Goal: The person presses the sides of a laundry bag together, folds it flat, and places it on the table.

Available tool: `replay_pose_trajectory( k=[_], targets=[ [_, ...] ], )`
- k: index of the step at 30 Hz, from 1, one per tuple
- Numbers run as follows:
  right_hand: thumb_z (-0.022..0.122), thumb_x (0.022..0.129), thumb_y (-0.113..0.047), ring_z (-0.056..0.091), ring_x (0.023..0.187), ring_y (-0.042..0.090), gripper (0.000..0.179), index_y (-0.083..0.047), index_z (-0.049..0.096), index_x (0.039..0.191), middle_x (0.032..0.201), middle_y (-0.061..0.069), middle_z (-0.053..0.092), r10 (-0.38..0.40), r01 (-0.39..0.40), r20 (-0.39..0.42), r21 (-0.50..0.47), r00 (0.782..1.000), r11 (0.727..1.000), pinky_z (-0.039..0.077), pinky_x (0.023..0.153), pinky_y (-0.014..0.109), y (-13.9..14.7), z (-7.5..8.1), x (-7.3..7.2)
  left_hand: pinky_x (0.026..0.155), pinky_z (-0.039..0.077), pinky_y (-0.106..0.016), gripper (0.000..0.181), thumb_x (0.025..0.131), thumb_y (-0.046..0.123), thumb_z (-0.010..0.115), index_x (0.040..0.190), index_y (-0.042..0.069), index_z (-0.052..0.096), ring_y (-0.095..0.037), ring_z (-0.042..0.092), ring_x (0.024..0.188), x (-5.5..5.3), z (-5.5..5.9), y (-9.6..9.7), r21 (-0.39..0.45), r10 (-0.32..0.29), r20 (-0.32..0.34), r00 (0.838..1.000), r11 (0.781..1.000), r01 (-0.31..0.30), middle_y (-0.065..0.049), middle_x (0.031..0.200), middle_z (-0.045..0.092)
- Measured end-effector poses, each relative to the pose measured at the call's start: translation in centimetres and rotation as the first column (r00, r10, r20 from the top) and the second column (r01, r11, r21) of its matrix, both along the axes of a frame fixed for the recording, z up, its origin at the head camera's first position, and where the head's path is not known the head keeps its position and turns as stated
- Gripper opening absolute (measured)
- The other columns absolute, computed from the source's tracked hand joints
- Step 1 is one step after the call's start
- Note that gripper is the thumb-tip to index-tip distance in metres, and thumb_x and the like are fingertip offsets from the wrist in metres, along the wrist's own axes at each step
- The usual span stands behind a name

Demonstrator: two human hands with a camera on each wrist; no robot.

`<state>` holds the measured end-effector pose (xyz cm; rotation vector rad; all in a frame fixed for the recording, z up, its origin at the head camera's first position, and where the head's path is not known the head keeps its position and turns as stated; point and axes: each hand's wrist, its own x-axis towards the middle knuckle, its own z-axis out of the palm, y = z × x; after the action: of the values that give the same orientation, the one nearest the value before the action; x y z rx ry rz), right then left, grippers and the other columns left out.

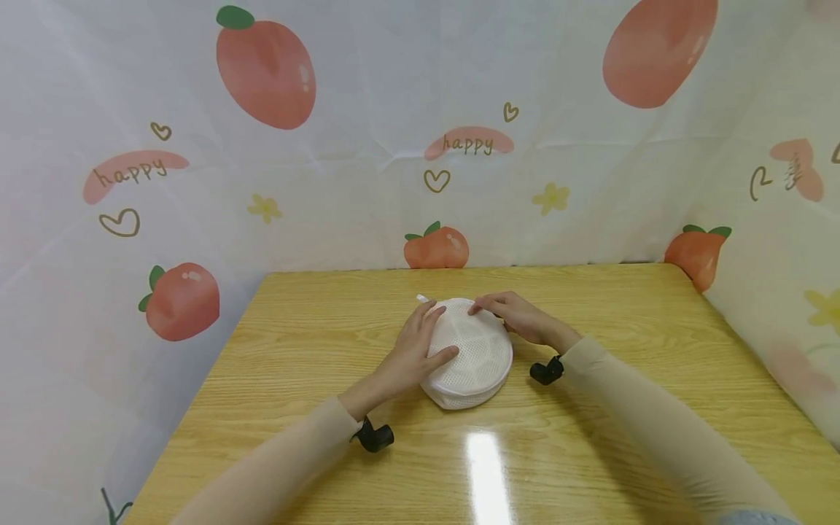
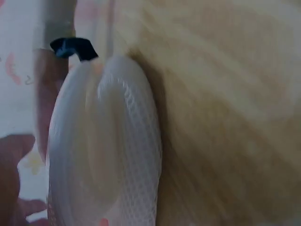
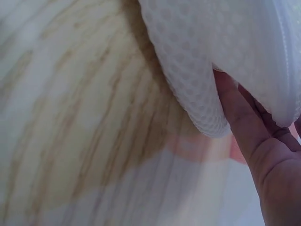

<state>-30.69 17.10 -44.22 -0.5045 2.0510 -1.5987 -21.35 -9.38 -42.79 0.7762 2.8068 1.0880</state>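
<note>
A round white mesh laundry bag (image 1: pixel 469 357) with a smooth piped rim lies on the wooden table. My left hand (image 1: pixel 420 343) rests on its left side, fingers and thumb spread over the top. On the far right edge, my right hand (image 1: pixel 518 317) grips the rim, with fingertips on the top. Up close in the right wrist view, the thumb of the right hand (image 3: pixel 277 174) dips into a fold of the mesh bag (image 3: pixel 188 70) below the rim. The left wrist view shows the bag's side (image 2: pixel 136 141) with a deep crease, blurred.
The wooden table (image 1: pixel 315 321) meets a white cloth backdrop (image 1: pixel 354 87) printed with peaches, hearts and flowers. A small white tab (image 1: pixel 422 298) sticks out at the bag's far left. Black wrist cameras (image 1: pixel 376 436) hang below both sleeves. Light glares on the tabletop in front.
</note>
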Motion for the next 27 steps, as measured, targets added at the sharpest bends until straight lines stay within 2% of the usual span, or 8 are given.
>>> replay_pose_trajectory(
  k=[6,11,13,15,18,21,23,27],
  targets=[
    [0.046,0.113,-0.039,0.03,0.151,0.039,0.05,0.003,0.066,0.131,0.163,0.021,0.037,0.007,-0.007,-0.006,-0.016,1.0,1.0,0.054,0.098,0.043,0.0,-0.3,0.1,0.127,-0.001,-0.053,0.098,0.103,0.058,0.057,0.165,-0.002,0.01,-0.032,-0.004,0.161,-1.3,-0.5,0.6,-0.298,-0.096,-0.027,0.995,0.951,0.084,-0.017,0.174,0.0],
    [0.045,0.113,-0.037,0.025,0.154,0.038,0.048,0.001,0.064,0.136,0.161,0.019,0.041,0.026,-0.025,-0.035,0.005,0.999,1.0,0.036,0.115,0.062,0.1,0.1,0.3,0.128,0.0,-0.051,0.103,0.101,0.068,0.052,0.167,0.002,0.007,-0.029,-0.006,0.16,-1.5,-1.0,0.7,-0.394,-0.102,-0.021,0.995,0.915,0.086,-0.015,0.174,-0.005],
    [0.047,0.113,-0.034,0.033,0.149,0.039,0.043,-0.001,0.063,0.137,0.156,0.019,0.046,0.016,-0.007,-0.125,0.069,0.992,0.998,0.034,0.115,0.065,0.0,0.5,0.7,0.128,0.001,-0.05,0.103,0.1,0.069,0.051,0.167,0.003,0.007,-0.027,-0.006,0.16,-1.4,-1.1,0.8,-0.396,-0.099,-0.018,0.995,0.914,0.084,-0.014,0.174,-0.006],
    [0.05,0.112,-0.027,0.042,0.141,0.042,0.038,-0.001,0.062,0.138,0.15,0.022,0.049,0.017,0.033,-0.295,0.162,0.955,0.986,0.037,0.112,0.065,-0.2,1.0,1.5,0.128,0.002,-0.05,0.103,0.1,0.069,0.051,0.167,0.003,0.008,-0.027,-0.005,0.16,-1.4,-1.1,0.8,-0.393,-0.098,-0.018,0.995,0.916,0.083,-0.015,0.174,-0.005],
    [0.057,0.109,-0.017,0.044,0.137,0.048,0.04,0.002,0.055,0.144,0.149,0.028,0.044,0.088,0.097,-0.545,0.302,0.834,0.948,0.039,0.111,0.065,-0.8,1.5,3.4,0.128,0.003,-0.051,0.104,0.1,0.069,0.053,0.167,0.002,0.009,-0.028,-0.003,0.161,-1.4,-1.2,0.8,-0.385,-0.107,-0.017,0.994,0.918,0.092,-0.016,0.174,-0.004],
    [0.06,0.107,-0.02,0.028,0.15,0.05,0.062,0.006,0.035,0.157,0.163,0.029,0.027,0.238,0.063,-0.629,0.418,0.74,0.906,0.029,0.118,0.065,-1.2,1.4,5.2,0.128,0.004,-0.052,0.105,0.099,0.068,0.055,0.166,0.001,0.01,-0.03,-0.003,0.161,-1.5,-1.3,0.7,-0.39,-0.127,-0.024,0.992,0.914,0.108,-0.018,0.174,-0.004],
    [0.061,0.108,-0.026,0.016,0.155,0.05,0.075,0.006,0.02,0.162,0.169,0.026,0.015,0.315,0.015,-0.609,0.474,0.728,0.881,0.021,0.121,0.064,-1.3,1.1,6.0,0.128,0.004,-0.052,0.105,0.099,0.066,0.057,0.166,0.0,0.01,-0.031,-0.003,0.161,-1.6,-1.4,0.5,-0.394,-0.142,-0.031,0.989,0.911,0.119,-0.019,0.173,-0.004],
    [0.061,0.107,-0.037,0.006,0.158,0.045,0.089,0.007,0.009,0.164,0.172,0.024,0.005,0.365,-0.016,-0.553,0.536,0.749,0.844,0.011,0.125,0.061,-1.4,0.4,6.7,0.128,0.005,-0.054,0.102,0.101,0.061,0.059,0.166,-0.001,0.01,-0.034,-0.002,0.16,-1.9,-1.4,0.1,-0.39,-0.186,-0.031,0.982,0.907,0.159,-0.023,0.173,-0.003]
  ],
)
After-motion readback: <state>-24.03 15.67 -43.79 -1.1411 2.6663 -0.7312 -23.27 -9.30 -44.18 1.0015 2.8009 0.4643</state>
